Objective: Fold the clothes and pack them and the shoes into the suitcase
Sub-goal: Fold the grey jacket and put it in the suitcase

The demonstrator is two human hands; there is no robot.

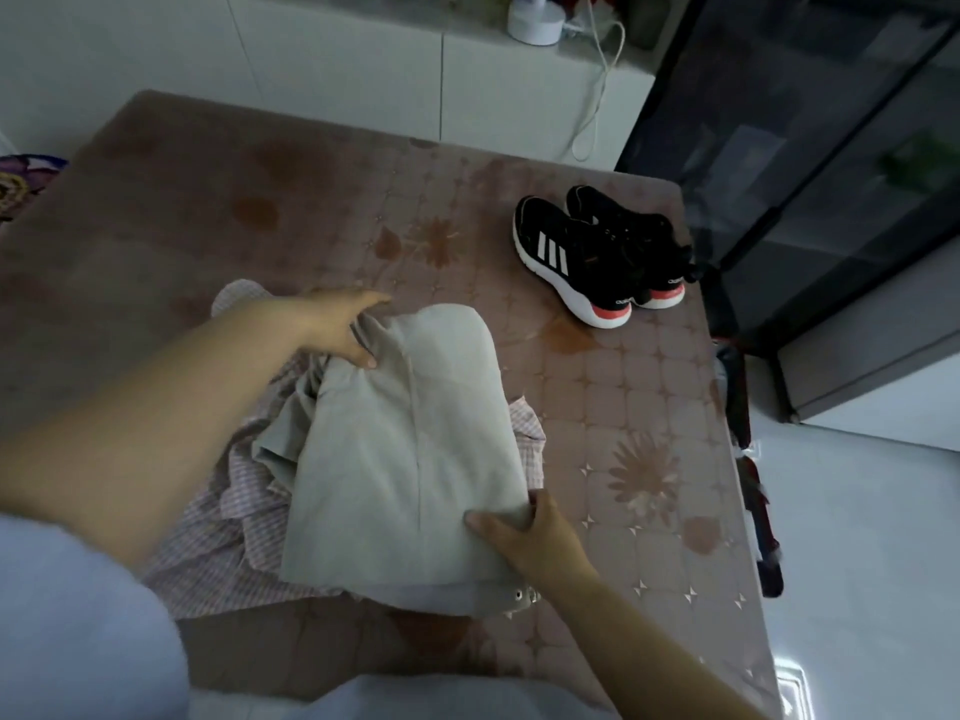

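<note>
The folded beige garment (405,459), at six o'clock on the brown floral counter (649,407), is held in pinching grips: left hand (332,324) at its eleven o'clock, right hand (530,537) at four. Edges are best aligned and pressed flat.

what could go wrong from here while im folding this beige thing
1. The beige garment lies on the crumpled checked shirt, so lifting it may drag the shirt along or leave the fold lumpy.
2. The left hand and right hand grip only two edges; the loose folds on its left could fall open.
3. The shoes sit near the table edge; a stray sweep might knock them off.
</note>
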